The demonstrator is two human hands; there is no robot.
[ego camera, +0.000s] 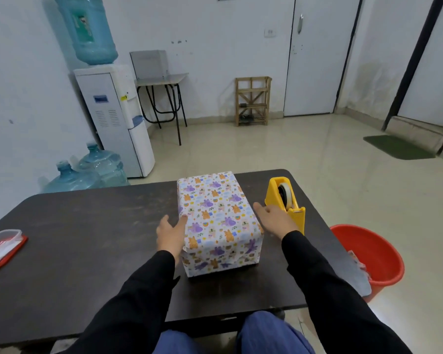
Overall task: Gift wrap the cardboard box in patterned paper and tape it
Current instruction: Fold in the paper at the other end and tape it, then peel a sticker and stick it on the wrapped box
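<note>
Head view: the wrapped box (216, 213) lay on the table (87, 238), long axis pointing away, between both hands; the left hand (170, 235) touched its side with straight fingers (182, 222), while the right hand (275, 218) hovered just beside, relaxed and empty.

No legible text found. On water dispenser (113, 139), left of frame: blue badge (100, 99), too blurred to read. On inverted bottle (97, 47), upper left: label (83, 24), likewise illegible.
</note>
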